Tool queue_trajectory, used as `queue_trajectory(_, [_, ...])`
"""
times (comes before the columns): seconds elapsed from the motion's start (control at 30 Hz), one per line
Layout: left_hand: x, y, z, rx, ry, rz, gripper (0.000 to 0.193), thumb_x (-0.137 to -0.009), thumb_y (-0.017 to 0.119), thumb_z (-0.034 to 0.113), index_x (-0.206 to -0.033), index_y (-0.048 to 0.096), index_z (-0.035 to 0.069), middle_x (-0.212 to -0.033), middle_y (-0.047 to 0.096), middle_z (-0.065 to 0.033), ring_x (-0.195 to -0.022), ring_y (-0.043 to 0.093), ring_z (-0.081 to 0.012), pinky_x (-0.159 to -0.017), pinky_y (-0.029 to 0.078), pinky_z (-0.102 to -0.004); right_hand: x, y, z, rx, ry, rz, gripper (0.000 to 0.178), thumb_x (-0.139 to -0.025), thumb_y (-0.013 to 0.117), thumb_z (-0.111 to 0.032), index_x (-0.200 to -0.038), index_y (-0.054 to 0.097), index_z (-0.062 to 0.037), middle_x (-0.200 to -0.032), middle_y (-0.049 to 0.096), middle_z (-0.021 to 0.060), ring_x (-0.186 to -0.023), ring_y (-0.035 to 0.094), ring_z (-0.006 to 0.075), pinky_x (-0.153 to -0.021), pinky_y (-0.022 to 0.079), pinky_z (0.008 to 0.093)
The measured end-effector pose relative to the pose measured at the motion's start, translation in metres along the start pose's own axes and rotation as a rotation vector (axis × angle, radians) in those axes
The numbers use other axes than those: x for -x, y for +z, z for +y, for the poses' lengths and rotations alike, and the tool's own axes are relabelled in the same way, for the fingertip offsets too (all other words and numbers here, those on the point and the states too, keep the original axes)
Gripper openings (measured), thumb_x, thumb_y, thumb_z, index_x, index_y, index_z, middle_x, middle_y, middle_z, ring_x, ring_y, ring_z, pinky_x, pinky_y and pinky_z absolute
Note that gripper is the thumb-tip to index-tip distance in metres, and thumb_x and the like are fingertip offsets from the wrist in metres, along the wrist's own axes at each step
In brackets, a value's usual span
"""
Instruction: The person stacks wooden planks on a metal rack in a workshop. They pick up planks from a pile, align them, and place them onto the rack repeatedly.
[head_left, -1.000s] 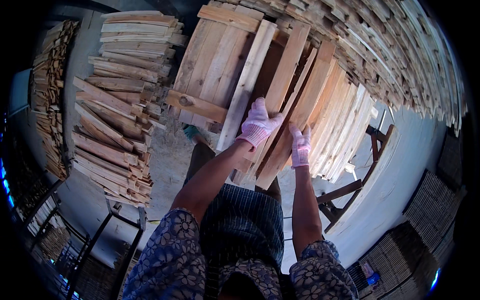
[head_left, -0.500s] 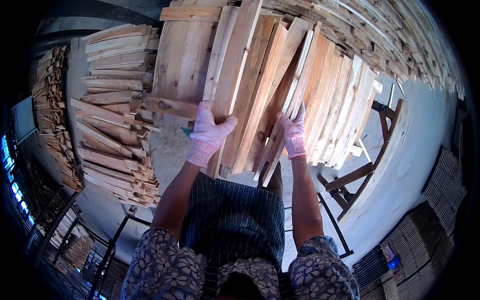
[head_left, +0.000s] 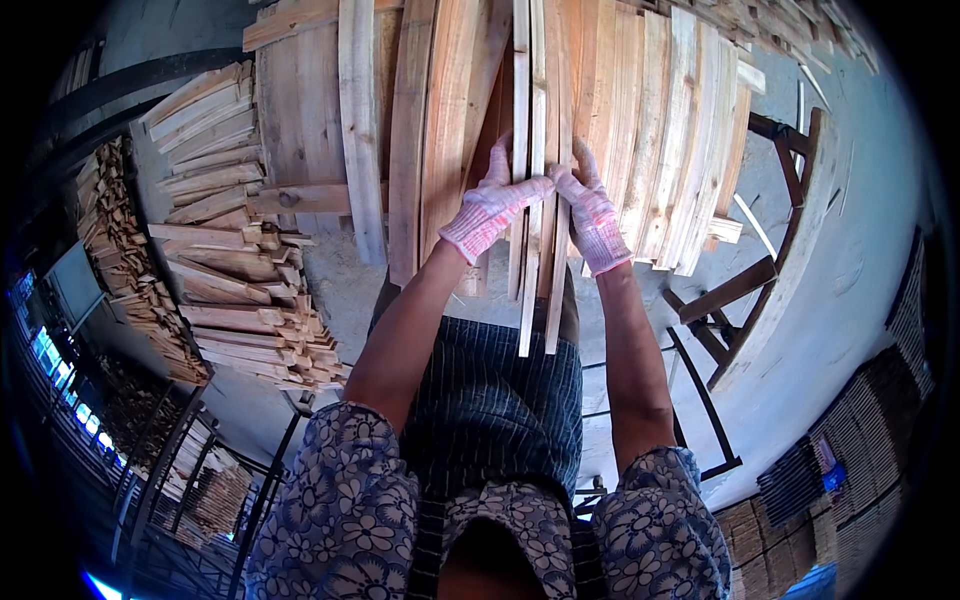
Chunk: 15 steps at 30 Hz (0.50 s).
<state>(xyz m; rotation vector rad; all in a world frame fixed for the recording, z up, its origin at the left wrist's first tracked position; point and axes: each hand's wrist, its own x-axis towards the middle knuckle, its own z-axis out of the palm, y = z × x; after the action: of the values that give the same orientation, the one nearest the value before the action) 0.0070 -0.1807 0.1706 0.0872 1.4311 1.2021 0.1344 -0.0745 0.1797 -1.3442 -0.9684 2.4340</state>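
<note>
Both my hands wear pale pink knitted gloves and meet around a few narrow wooden strips (head_left: 527,300), which stand on edge and jut out toward my apron. My left hand (head_left: 497,207) is closed on the strips from the left, its thumb laid across their top. On the other side my right hand (head_left: 594,215) grips them, thumb close to the left one. Some fingertips are hidden behind the wood. Wider planks (head_left: 450,110) lie left of the strips, and a row of boards (head_left: 650,140) lies to the right.
Stacks of short wood pieces (head_left: 235,300) stand on the left, with another long pile (head_left: 120,270) beyond. A wooden frame (head_left: 770,270) stands on the concrete floor at right. A crosspiece (head_left: 300,198) sticks out from under the boards. More timber is piled at the far right.
My left hand has left the plank at the left and moved right to the narrow strips. My hands are now together, and the strips stand straighter. The view has shifted.
</note>
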Motion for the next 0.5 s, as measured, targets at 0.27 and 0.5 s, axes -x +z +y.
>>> queue_trajectory(0.27, [0.035, 0.041, 0.023, 0.211, 0.133, 0.149, 0.080, -0.090, 0.068, 0.002, -0.157, 0.026, 0.014, -0.121, 0.056, -0.0053, -0.102, 0.057, -0.0142, -0.089, 0.052, -0.0306, 0.034, -0.039, 0.001, 0.530, -0.229, 0.259, 0.074, -0.092, 0.070, -0.017, -0.155, 0.035, -0.0039, -0.146, 0.050, 0.0223, -0.132, 0.050, 0.0303, -0.112, 0.039, 0.0385])
queue_trajectory(0.5, [0.012, 0.103, 0.012, 0.254, 0.162, 0.120, 0.074, -0.092, 0.069, 0.005, -0.154, 0.031, 0.014, -0.124, 0.055, -0.0053, -0.107, 0.058, -0.0149, -0.094, 0.053, -0.0313, 0.045, -0.111, -0.029, 0.465, -0.303, 0.361, 0.069, -0.095, 0.066, -0.011, -0.156, 0.035, -0.0077, -0.138, 0.054, 0.0172, -0.117, 0.059, 0.0232, -0.102, 0.048, 0.0314])
